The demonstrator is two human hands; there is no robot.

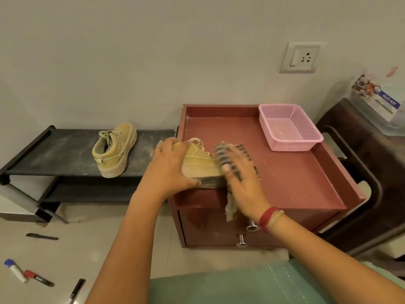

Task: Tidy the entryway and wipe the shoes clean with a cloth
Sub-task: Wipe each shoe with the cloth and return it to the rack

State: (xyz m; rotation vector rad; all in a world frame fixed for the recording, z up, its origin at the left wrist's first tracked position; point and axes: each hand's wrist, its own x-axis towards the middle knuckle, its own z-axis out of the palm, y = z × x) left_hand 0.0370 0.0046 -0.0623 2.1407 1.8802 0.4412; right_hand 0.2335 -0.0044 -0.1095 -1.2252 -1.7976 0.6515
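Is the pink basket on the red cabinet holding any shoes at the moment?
No, the pink basket sits empty at the cabinet's back right corner.

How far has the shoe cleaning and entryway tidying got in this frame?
Nothing looks finished. In hand: the left hand steadies one yellow shoe on the red cabinet while the right hand rubs it with a striped cloth. Left: the second shoe on the black rack looks dusty, and markers lie on the floor.

The yellow canvas shoe [200,164] looks dusty and matt. The checked cloth [232,159] is soft woven fabric. The pink basket [291,130] is perforated plastic; the cabinet [285,172] smooth laminate, its knobs [242,241] shiny metal.
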